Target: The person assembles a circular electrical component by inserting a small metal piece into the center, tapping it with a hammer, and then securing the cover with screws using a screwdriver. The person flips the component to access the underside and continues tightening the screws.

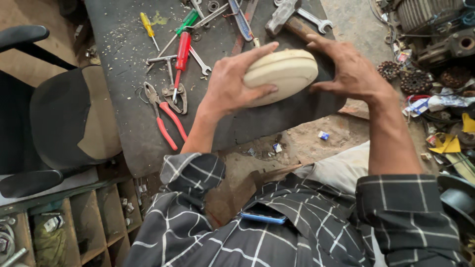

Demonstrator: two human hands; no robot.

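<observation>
Black checked cloth fills the nearest part of my view: both sleeves [198,178] and the shirt front, with a blue-edged phone [263,216] sticking out of the chest pocket, directly below the grip. Below and left of the grip, a wooden rack [94,222] of open compartments holds small parts I cannot identify.

Moving outward, I see both forearms rising to a cream disc [283,74], a rounded, lens-shaped piece with a groove running along its edge. My left hand [235,81] clasps it: the thumb lies under the lower face, the fingers curl over the upper left rim. My right hand [351,71] is spread wide at the disc's right end; the thumb reaches toward the rim, but I cannot tell whether it touches. The disc is held in the air, tilted, above the near edge of a dark mat [123,99].

Left of the grip, on the mat, lie red-handled pliers [166,116] and, just beyond them, a red screwdriver [182,52]. Farther left stands a black chair [59,113]. Right of the grip, rusty sprockets [408,79] lie among scrap on the ground.

Beyond the grip, a hammer [287,17] rests at the mat's far end, its handle running behind the disc. A spanner [314,19] lies just beside the hammer head. Farther left along that end lie a yellow screwdriver [147,27] and a green one [187,22].
</observation>
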